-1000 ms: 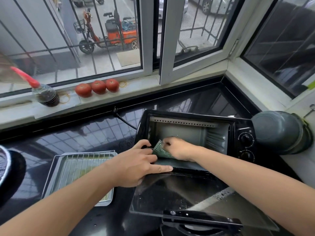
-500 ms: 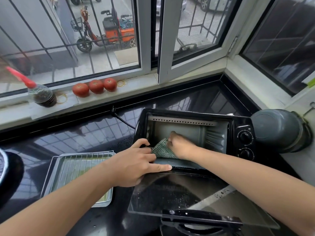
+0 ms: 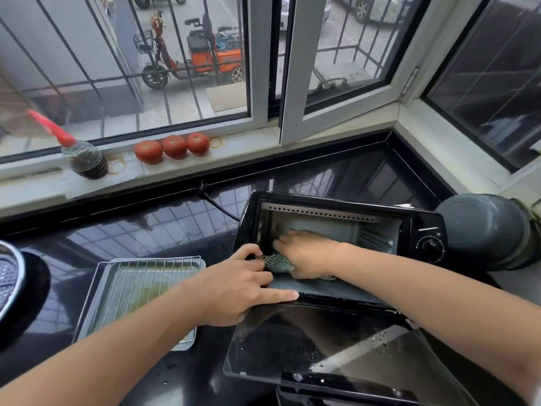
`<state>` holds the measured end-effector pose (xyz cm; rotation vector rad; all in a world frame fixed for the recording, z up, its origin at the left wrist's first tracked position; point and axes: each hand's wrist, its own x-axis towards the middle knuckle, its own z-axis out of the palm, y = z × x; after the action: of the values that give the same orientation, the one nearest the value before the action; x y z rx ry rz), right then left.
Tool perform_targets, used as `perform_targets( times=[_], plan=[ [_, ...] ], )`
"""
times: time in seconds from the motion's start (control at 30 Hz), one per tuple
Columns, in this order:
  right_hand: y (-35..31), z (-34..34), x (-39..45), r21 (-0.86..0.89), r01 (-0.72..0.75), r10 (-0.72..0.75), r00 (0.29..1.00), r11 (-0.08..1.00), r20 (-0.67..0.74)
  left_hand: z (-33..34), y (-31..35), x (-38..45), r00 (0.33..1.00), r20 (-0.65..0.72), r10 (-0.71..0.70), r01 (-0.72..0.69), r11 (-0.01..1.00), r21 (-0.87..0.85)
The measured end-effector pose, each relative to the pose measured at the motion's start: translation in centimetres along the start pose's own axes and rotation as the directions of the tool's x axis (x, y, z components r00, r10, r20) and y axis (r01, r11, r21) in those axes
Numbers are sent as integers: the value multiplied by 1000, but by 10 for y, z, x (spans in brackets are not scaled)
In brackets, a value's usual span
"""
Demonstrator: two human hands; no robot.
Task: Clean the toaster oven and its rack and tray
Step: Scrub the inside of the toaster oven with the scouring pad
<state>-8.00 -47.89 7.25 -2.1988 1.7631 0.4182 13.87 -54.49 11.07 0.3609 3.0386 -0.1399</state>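
A: Where is the toaster oven (image 3: 339, 230)?

B: On the black counter (image 3: 146, 230), door (image 3: 322, 347) dropped open.

A: The hands?

B: The right hand (image 3: 307, 253) is inside the oven, fingers flat, pressing a green scouring cloth (image 3: 276, 262) to its floor. The left hand (image 3: 237, 288) rests on the oven's front left edge, fingers extended.

A: Rack and tray?

B: The rack (image 3: 140, 285) lies in the tray (image 3: 87, 306), left of the oven.

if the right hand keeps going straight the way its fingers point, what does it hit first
Probably the toaster oven's left inner wall. The right hand lies on the scrubbing cloth inside the cavity, fingers aimed left and slightly back. Depth is unclear, so it could be the rear corner.
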Motion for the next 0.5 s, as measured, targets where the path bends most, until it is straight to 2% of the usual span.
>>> perform_targets(
  times=[0.2, 0.33, 0.4, 0.5],
  plan=[
    [-20, -16, 25, -54, -40, 37, 998, 998, -45, 5, 3, -3, 1000, -4, -12, 12, 1000, 14],
    [-17, 3, 21, 70, -120, 128, 984, 990, -123, 6, 1, -4, 999, -24, -28, 28, 1000, 5],
    [-12, 10, 10, 96, -145, 154, 984, 985, -92, 5, 0, -4, 999, -27, -30, 30, 1000, -10],
    [9, 15, -20, 30, -241, 239, 970, 970, 40, 2, -1, -4, 999, -26, -30, 28, 998, -55]
  ],
)
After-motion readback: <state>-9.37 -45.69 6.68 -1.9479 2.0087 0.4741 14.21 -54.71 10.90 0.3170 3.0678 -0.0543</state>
